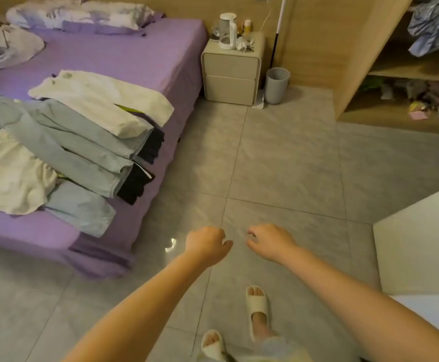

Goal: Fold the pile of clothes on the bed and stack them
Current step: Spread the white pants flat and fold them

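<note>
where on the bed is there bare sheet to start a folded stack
Bare purple sheet lies between the pillows and the white garment topping the clothes pile. A narrower bare strip runs along the near bed edge, below the light blue garment. The left middle of the bed is crowded with clothes. Both hands hang over the floor, holding nothing.

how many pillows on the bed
2: one pillow along the head of the bed, another pillow at its far left, cut off by the frame; more may lie beyond.
</note>
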Demonstrator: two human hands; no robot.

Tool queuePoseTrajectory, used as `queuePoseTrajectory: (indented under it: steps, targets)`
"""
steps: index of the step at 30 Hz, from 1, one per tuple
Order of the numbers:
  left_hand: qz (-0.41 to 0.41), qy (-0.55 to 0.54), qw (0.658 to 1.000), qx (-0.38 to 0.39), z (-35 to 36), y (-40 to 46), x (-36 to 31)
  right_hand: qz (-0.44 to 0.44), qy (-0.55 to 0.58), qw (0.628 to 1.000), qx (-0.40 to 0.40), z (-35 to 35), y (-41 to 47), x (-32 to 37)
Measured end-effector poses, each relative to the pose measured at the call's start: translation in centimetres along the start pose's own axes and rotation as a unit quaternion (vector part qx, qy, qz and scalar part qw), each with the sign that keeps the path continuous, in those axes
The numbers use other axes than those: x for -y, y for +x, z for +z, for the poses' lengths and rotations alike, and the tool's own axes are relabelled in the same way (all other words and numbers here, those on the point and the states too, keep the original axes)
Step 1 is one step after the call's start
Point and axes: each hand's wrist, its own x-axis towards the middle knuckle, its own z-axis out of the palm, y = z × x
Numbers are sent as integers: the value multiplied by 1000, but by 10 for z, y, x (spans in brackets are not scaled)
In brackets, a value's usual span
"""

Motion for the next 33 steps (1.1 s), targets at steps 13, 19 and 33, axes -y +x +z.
queuePoseTrajectory:
  steps: [13, 19, 33]
  targets:
    - [-110, -88, 989, 56, 3, 61, -22, -27, -21, 998, 59, -15, 63, -75]
    - [-122, -121, 983, 58, -17, 94, -9, -20, -1, 998, 59, -29, 96, -65]
    - [16, -92, 995, 22, -94, 188, 57, -86, -38, 996, 12, -116, 173, -31]
